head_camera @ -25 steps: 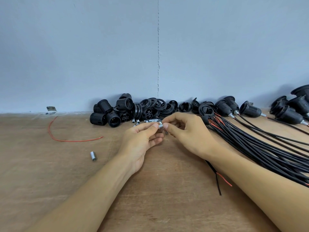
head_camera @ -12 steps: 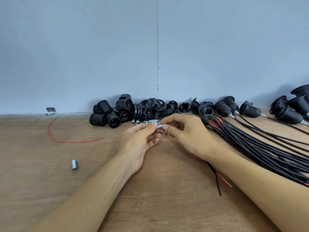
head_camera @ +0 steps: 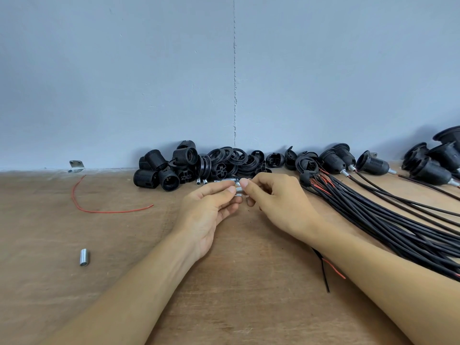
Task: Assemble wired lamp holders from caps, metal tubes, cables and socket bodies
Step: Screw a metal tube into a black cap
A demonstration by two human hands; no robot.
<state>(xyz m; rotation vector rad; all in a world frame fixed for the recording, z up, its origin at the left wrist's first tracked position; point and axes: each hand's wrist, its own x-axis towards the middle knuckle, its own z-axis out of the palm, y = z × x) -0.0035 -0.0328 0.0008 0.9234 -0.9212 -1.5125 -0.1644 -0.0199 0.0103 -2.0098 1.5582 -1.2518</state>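
Obs., head view. My left hand (head_camera: 211, 212) sits low over the table (head_camera: 124, 282), palm turned inward and fingers curled. Its thumb and forefinger pinch a small metal tube (head_camera: 238, 191). My right hand (head_camera: 276, 205) meets it from the opp. side: thumb and forefinger tips nip the same tube, other fingers curled under. One tube or more in that pinch, can't tell, since silver shows only at the fingertips.

Stock, along the wall (head_camera: 149, 83):
- Socket bodies (head_camera: 159, 174), black and threaded, heaped at centre-left.
- Caps (head_camera: 231, 159) and ring parts, piled just right of them, directly beyond my hands.
- Spare tubes (head_camera: 201, 181), a few lying at the foot of that pile, near my left fingertips.
- Finished holders (head_camera: 371, 166), approx. half a dozen, at far right with cables attached.

The cable bundle (head_camera: 373, 215) fans across the table from upper centre to the right edge, beside my right wrist — red cores show at its near end. A short black lead (head_camera: 324, 277) with a red core pokes out from under my right forearm.

Left side: a loose tube (head_camera: 84, 257) on its side, well apart from my hands. A red wire (head_camera: 99, 210) lies curved on the table, and a metal bracket (head_camera: 76, 165) sits at the wall edge
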